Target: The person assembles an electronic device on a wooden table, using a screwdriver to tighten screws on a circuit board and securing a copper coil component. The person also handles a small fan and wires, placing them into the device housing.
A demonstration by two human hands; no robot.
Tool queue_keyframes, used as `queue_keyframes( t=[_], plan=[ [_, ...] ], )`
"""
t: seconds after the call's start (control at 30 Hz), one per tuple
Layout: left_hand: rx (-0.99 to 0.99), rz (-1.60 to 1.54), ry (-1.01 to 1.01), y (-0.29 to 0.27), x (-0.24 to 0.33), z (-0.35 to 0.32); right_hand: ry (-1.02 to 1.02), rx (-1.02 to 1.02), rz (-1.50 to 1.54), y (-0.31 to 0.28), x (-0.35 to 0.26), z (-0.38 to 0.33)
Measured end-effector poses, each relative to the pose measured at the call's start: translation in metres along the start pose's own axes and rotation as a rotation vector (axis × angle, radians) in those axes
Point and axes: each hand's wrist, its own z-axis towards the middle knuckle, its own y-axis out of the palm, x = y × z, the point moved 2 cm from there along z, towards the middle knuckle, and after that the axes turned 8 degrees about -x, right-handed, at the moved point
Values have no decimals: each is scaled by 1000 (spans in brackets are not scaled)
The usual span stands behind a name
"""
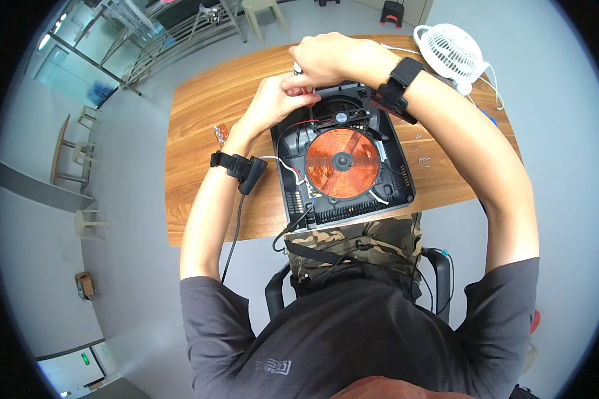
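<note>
An opened induction cooker with a black casing (pixel 399 159) lies on the table, its round copper coil (pixel 323 169) facing up. Over the casing's far left corner, my left hand (pixel 276 103) has its fingers pinched together. My right hand (pixel 329 60) curls in from above and meets the left at the fingertips. A bit of red shows between the hands, and a small dark-and-white piece (pixel 297 68) shows at the right fingers; what they hold is mostly hidden. Near my hands are a small fan unit (pixel 341 118) and thin red and black wires. White wires (pixel 283 163) run beside the coil.
The wooden table (pixel 206 193) bears a white fan (pixel 451 52) with its cord at the far right. Several small screws (pixel 424 159) lie right of the cooker. An orange circuit board (pixel 221 134) sits to the left, near my forearm. A black power cord (pixel 279 239) hangs off the near edge.
</note>
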Motion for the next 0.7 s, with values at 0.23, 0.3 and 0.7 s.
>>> queue_keyframes(
  t=[0.23, 0.3, 0.7],
  plan=[
    [-9, -104, -35, 3, 3, 2, -120, -63, 72, -6, 6, -8],
    [-13, -57, -20, 1, 0, 3, -87, -58, 62, -4, 3, -5],
    [25, 15, 20, -1, 22, 2, 25, -108, -103, -7, -2, 1]
  ],
)
